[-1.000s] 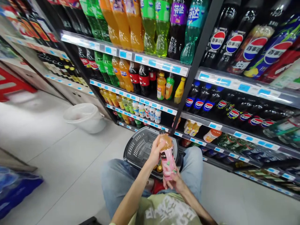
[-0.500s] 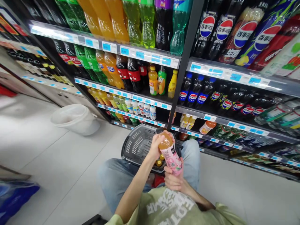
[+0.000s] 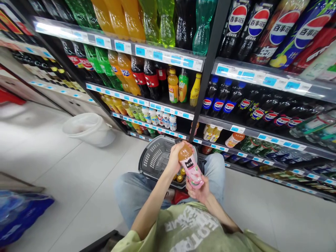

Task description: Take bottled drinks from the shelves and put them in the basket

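A juice bottle (image 3: 193,171) with a pink label, amber liquid and a dark cap is between my two hands, tilted over my lap. My left hand (image 3: 175,156) grips it near the neck, the fingers passing behind it. At its base, my right hand (image 3: 200,190) holds it from below with bent fingers. Behind and below the bottle stands a grey shopping basket (image 3: 151,154) between my knees. Inside the basket are several small bottles with yellow caps (image 3: 180,176), partly hidden by my left forearm and the bottle.
Drink shelves (image 3: 168,110) rise in front, lined with soda and juice bottles. A white bucket (image 3: 101,131) sits on the floor at left. Blue-wrapped packs (image 3: 25,218) lie at lower left. A black post (image 3: 203,89) divides the shelves.
The bottle has been turned in my hands, so its label faces more toward me. My right hand's grip at the base has loosened and shifted. The camera view has moved slightly.
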The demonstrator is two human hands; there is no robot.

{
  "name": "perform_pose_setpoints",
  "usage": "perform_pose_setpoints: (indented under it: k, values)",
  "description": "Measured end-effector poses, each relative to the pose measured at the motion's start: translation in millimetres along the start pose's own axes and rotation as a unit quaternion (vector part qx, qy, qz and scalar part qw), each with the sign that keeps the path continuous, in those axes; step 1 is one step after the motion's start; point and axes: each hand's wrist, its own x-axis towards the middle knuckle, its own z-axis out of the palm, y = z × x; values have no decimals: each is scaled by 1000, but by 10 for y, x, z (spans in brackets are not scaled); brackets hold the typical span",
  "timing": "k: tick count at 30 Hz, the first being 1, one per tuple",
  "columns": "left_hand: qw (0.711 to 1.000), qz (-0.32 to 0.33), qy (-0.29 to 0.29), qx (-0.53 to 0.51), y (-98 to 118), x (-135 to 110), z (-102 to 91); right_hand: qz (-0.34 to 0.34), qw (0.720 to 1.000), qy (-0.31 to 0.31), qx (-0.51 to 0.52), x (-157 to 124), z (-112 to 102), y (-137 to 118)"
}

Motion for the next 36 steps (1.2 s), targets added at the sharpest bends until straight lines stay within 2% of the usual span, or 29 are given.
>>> perform_pose_setpoints:
  k: [3,5,7,10,16,19,22,23,25,28,31,33,36]
  values:
    - [1000,-4,23,12,2,24,4,-33,998,43,-36,-11,56,-9]
    - [999,-3,35,19,4,34,6,-58,990,84,-98,6,87,-20]
    - [999,6,41,29,3,38,7,-84,972,124,-179,28,119,-37]
    - [997,26,46,52,-5,35,5,-139,930,185,-287,51,165,-60]
    - [993,69,37,91,-62,21,-27,-227,799,354,-429,98,125,-52]
    - [991,87,20,103,-100,1,-38,-311,703,419,-482,103,27,-69]
    - [993,75,20,89,-121,-26,-18,-386,614,455,-516,82,-51,-104]
    - [994,70,21,79,-123,-33,-5,-405,593,461,-521,73,-65,-114]
    - [995,67,24,65,-118,-45,22,-430,571,461,-525,61,-76,-129]
    - [994,72,28,71,-100,-55,41,-426,577,451,-531,64,-76,-132]
    - [992,84,32,87,-76,-58,28,-395,612,444,-522,91,-67,-111]
    - [991,90,32,92,-55,-61,9,-371,651,439,-496,109,-48,-89]
    - [989,105,26,100,-13,-73,-19,-311,737,413,-435,111,3,-63]
